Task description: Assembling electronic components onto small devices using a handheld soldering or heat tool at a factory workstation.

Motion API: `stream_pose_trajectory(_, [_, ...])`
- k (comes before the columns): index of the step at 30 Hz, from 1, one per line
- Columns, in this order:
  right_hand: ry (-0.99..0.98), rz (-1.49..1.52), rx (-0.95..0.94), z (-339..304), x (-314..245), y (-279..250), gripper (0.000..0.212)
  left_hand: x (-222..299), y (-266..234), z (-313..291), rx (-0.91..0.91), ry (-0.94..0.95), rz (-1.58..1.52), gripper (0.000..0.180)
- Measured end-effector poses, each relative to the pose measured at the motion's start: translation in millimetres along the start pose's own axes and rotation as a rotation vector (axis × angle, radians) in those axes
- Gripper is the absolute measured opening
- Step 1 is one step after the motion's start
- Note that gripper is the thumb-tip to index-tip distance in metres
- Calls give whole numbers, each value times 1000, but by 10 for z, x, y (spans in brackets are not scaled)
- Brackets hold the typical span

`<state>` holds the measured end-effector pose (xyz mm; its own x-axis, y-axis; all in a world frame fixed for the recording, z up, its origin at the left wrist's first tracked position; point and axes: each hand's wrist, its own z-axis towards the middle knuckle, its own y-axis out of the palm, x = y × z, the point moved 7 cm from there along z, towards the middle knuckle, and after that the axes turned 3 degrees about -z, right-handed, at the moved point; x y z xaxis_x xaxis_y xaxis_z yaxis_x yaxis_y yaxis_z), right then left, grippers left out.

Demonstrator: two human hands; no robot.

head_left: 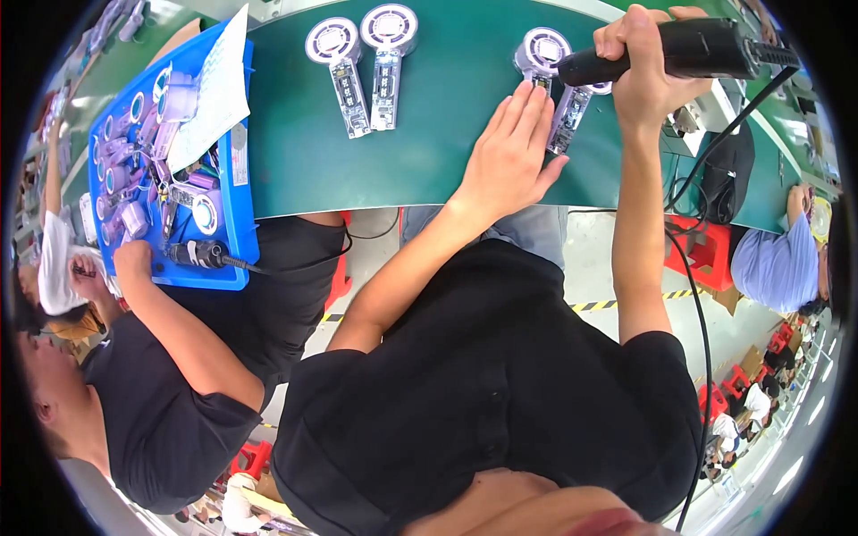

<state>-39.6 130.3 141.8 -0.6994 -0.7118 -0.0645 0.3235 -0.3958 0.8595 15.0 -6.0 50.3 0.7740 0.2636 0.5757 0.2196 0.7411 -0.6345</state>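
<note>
My left hand (509,152) lies palm down with its fingers stretched out, over the handle of a small handheld fan (543,50). Beside those fingers is a second fan (568,118), its circuit board showing and its head partly hidden by the tool. In my right hand (642,76) is a black corded electric screwdriver (706,49), held roughly level above the two fans; I cannot make out its tip. Farther left on the green mat (429,170), two more fans with bare boards, one (340,67) and another (388,67), lie side by side.
A blue bin (239,170) at the left holds several purple fan parts, a paper sheet (219,94) and another corded black tool (198,254). A co-worker's hand (134,259) reaches to it. The screwdriver's cord (688,188) runs down past my right arm, near a black bag (728,174).
</note>
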Motion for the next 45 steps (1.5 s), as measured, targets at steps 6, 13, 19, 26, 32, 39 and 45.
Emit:
stream_pose_trajectory(6, [-251, -1490, -352, 530, -1174, 470, 18, -32, 39, -16, -18, -54, -94, 66])
stream_pose_trajectory(13, [-370, -1596, -17, 708, -2008, 451, 36, -10, 174, 35, 17, -38, -53, 59])
stream_pose_trajectory(19, [-287, -1459, 1, 634, -1955, 244, 27, -30, 114, -1, 26, -50, -93, 57])
stream_pose_trajectory(26, [-46, -1366, 121, 577, -1699, 94, 20, -27, 55, -23, 62, -35, -94, 55])
stream_pose_trajectory(32, [46, -1043, -244, 366, -783, 290, 30, -6, 59, -21, 53, -18, -79, 55])
stream_pose_trajectory(39, [-3, -1120, -332, 75, -106, 324, 37, -11, 48, -18, 52, -16, -90, 57])
stream_pose_trajectory(45, [11, -1165, -352, 56, 7, 332, 38, -23, 47, -30, 54, -15, -78, 56])
